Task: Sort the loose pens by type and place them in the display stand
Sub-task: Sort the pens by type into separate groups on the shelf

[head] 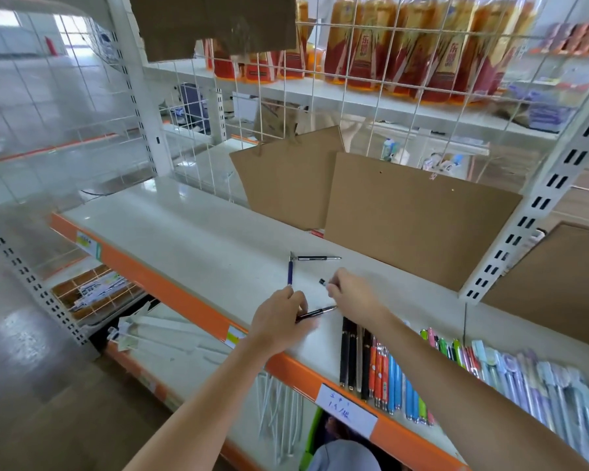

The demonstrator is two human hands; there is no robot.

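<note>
My left hand rests on the white shelf near its orange front edge, fingers curled around a dark pen whose silver tip sticks out to the right. A blue pen rises from just past my left fingertips, pointing away from me; I cannot tell whether that hand grips it too or it only lies on the shelf. My right hand is just beside the left, a little farther back, pinching a short pen of which only the black end shows at the fingertips. The two hands are close but not touching.

One more black pen lies loose on the shelf beyond both hands, crosswise, its left end almost meeting the top of the blue pen.

To my right, laid side by side on the same shelf, are the sorted rows: black pens first, then orange pens, then light blue pens, with green, pink and pale purple ones farther right, blurred.

Sheets of brown cardboard lean against the wire grid at the back. A handwritten white label is stuck on the orange edge below the black pens.
</note>
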